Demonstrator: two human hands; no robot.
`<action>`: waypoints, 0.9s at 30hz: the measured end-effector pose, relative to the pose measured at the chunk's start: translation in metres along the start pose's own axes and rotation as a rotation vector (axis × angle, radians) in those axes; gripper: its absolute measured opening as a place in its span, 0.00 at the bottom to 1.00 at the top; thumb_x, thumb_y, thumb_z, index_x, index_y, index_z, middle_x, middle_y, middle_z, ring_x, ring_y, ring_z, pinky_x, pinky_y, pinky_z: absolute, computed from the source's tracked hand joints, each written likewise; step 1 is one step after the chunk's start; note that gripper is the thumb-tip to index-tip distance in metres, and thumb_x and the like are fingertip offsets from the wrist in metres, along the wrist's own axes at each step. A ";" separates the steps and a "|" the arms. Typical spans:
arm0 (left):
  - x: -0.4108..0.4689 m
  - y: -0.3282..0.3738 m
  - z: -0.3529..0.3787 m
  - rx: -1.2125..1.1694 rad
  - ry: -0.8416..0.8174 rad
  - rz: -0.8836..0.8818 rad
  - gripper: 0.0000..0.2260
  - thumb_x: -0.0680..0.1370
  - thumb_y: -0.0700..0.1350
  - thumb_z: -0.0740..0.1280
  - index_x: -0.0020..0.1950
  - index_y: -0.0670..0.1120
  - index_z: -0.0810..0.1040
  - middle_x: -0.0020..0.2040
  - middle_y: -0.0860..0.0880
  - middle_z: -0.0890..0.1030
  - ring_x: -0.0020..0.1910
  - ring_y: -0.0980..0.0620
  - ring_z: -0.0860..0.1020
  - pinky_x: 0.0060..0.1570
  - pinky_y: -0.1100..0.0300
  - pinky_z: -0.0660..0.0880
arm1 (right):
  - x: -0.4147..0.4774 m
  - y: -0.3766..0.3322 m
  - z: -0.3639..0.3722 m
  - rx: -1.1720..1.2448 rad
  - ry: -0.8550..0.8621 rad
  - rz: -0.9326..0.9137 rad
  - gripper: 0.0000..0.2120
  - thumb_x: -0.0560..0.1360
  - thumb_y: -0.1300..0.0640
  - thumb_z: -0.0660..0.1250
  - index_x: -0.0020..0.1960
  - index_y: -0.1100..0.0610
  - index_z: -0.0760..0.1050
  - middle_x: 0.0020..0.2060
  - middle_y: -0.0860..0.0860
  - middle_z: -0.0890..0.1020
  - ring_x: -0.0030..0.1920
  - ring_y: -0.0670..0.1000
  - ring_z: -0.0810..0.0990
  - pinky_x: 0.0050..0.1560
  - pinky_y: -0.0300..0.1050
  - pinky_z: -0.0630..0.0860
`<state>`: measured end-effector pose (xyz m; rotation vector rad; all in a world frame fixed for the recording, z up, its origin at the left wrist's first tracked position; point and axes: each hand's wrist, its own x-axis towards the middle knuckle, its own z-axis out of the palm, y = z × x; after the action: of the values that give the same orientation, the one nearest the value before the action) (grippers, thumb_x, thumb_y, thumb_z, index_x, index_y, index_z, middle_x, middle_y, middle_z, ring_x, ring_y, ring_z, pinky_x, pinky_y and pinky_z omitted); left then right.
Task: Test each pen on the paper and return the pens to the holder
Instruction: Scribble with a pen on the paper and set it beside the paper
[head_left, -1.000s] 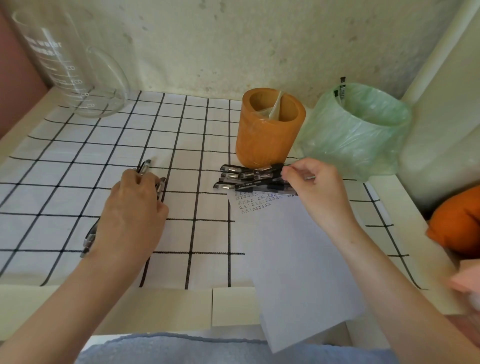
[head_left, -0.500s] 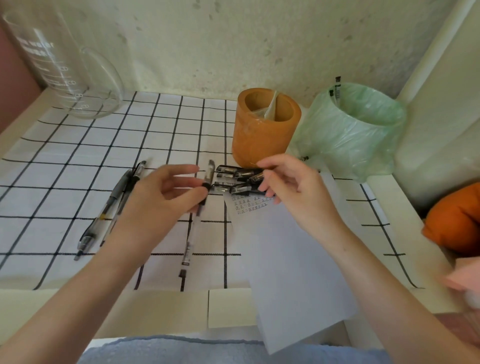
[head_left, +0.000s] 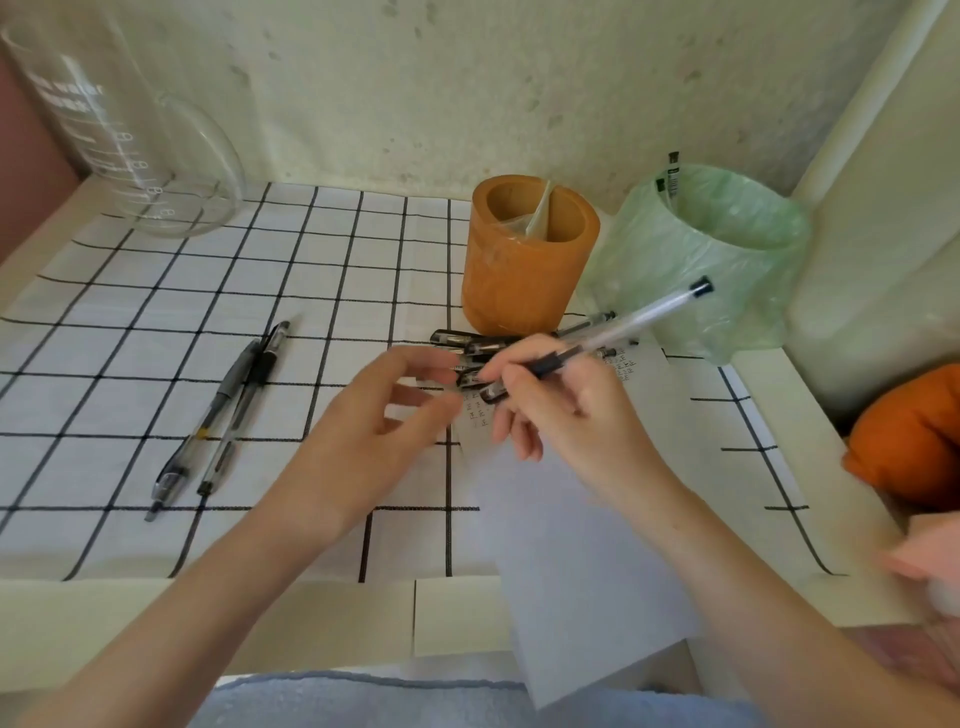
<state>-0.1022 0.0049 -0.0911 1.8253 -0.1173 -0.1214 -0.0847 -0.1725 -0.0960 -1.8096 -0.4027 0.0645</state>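
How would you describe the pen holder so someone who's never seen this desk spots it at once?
Find the checked cloth and follow it to the back right. The holder stands there, just behind a heap of pens. It is the orange tub, not the green bag-lined bin on its right.

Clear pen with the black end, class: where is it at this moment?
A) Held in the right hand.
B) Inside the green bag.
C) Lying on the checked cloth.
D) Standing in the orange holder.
A: the right hand grips the clear pen above the paper, with the pen's black end slanting up toward the green bag.
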 end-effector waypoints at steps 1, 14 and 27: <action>-0.001 0.000 0.001 0.034 -0.060 0.029 0.12 0.75 0.45 0.66 0.58 0.55 0.74 0.53 0.57 0.80 0.51 0.61 0.78 0.49 0.65 0.76 | 0.000 -0.003 0.000 0.086 0.001 0.043 0.03 0.78 0.62 0.61 0.49 0.56 0.73 0.28 0.54 0.79 0.24 0.50 0.74 0.25 0.40 0.69; -0.003 -0.007 0.010 0.064 -0.209 0.038 0.02 0.77 0.44 0.64 0.49 0.48 0.73 0.39 0.52 0.82 0.34 0.56 0.78 0.30 0.64 0.72 | 0.002 -0.012 -0.007 0.215 -0.024 0.215 0.11 0.71 0.49 0.68 0.40 0.57 0.75 0.25 0.53 0.76 0.21 0.49 0.67 0.21 0.38 0.61; -0.011 -0.004 0.017 0.024 -0.323 0.057 0.09 0.81 0.45 0.54 0.49 0.51 0.73 0.33 0.58 0.75 0.30 0.61 0.67 0.33 0.72 0.65 | 0.000 -0.015 -0.003 0.233 -0.028 0.135 0.16 0.72 0.66 0.69 0.32 0.60 0.65 0.20 0.51 0.68 0.21 0.44 0.68 0.25 0.30 0.66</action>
<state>-0.1155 -0.0089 -0.0989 1.8122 -0.3993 -0.3758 -0.0875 -0.1717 -0.0812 -1.6050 -0.2801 0.2215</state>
